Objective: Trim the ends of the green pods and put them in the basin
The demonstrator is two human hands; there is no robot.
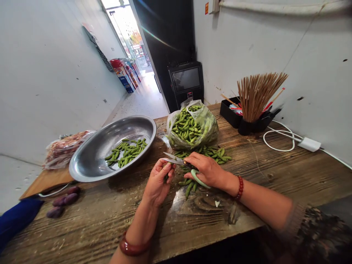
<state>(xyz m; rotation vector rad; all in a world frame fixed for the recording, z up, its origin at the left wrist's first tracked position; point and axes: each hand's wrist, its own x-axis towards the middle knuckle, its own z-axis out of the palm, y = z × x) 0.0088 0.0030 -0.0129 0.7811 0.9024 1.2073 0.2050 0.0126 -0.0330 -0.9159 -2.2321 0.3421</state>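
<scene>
Scissors (178,161) spread open; green pods (217,154) loose nearby.

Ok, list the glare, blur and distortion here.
Head view: daylight overexposes the doorway; a flare streak crosses the black panel; glare whitens the wooden tabletop beside the left hand; the patterned sleeve looks soft; the doorway leans, perhaps from lens distortion.

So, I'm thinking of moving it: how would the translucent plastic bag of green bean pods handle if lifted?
The translucent plastic bag would probably feel floppy, its thin film being wrinkled. It may be fairly hefty, since green bean pods fill it. If tipped, it could spill, as its top gapes open.
</scene>
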